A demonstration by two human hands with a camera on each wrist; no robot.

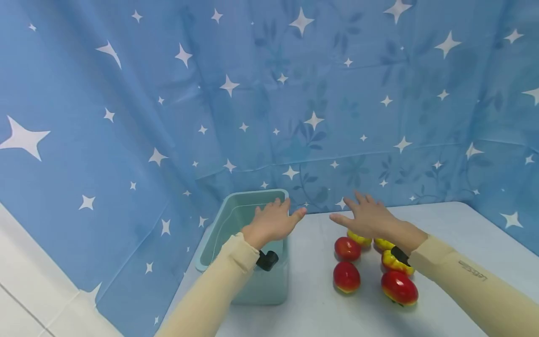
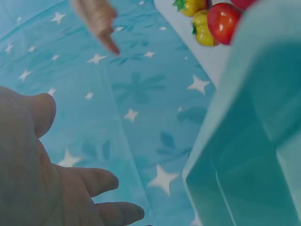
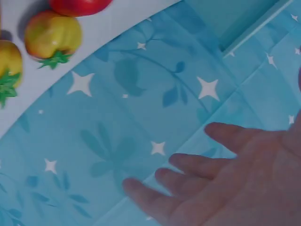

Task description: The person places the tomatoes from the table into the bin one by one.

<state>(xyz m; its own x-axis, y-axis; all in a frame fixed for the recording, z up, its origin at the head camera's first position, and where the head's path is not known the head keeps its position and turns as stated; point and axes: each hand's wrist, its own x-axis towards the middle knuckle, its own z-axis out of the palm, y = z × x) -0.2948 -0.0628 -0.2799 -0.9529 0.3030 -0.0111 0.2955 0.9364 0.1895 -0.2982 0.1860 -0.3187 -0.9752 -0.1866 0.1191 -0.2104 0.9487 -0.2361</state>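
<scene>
My left hand (image 1: pixel 273 222), fingers spread and holding nothing, hovers over the pale teal bin (image 1: pixel 263 288). To its right, my right hand (image 1: pixel 368 217) is held palm down above the far part of the table, thumb out and fingers extended, touching nothing. Below the right hand and forearm lie several shiny fruits: a red one (image 1: pixel 347 249), a second red one (image 1: pixel 346 276), a larger red one (image 1: pixel 399 288) and a ribbed yellow-and-red one (image 1: pixel 393 263). In the right wrist view, a yellow fruit (image 3: pixel 54 34) shows green leaves. The right forearm partly hides some yellow fruits.
The white table (image 1: pixel 311 299) carries the bin at left and the fruits at right. A blue curtain (image 1: pixel 252 107) with white stars hangs behind the table and along its left side. A black wrist device (image 1: pixel 268 260) sits at the left wrist.
</scene>
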